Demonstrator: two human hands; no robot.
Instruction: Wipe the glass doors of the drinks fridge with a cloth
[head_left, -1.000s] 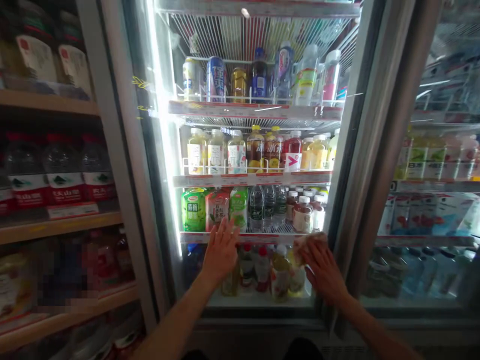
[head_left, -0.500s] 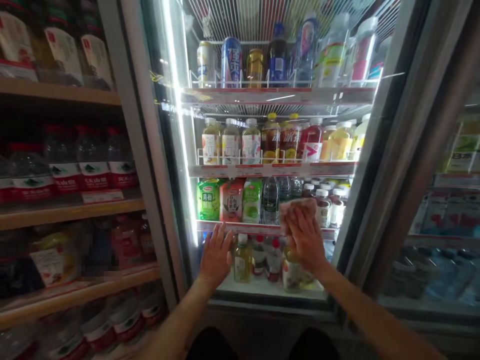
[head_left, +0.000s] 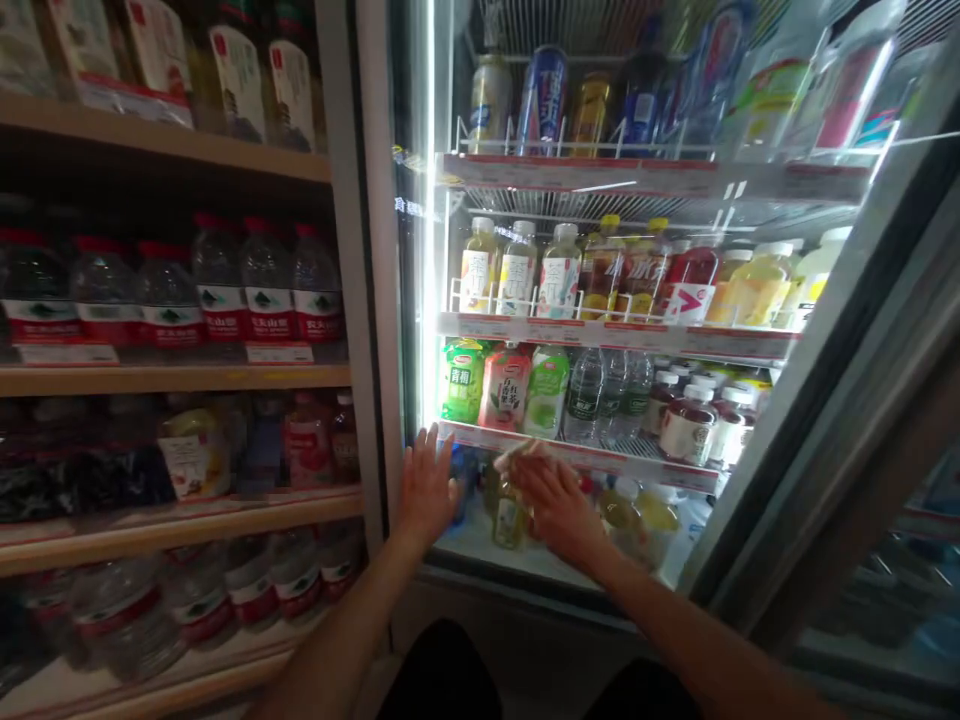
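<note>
Your left hand (head_left: 426,487) lay open, fingers spread, on the glass cooler door (head_left: 420,300). Your right hand (head_left: 559,503) pressed a pinkish cloth (head_left: 517,455) there, right of it. Behind, a green carton (head_left: 462,382) read 青梅.

Bright white strip light (head_left: 433,200) inside cooler (head_left: 787,420) glares; wooden shelves (head_left: 172,380) dim, edges blurred, bowed.

We are seeing red-labelled clear plastic water bottles (head_left: 217,290) standing along the front edge of a wooden store shelf (head_left: 172,378). Inside the lit cooler, coloured metal drink cans (head_left: 540,100) are lining the left end of the top white wire rack (head_left: 652,175), and pale yellow tea bottles (head_left: 517,270) are sitting on the rack below.
</note>
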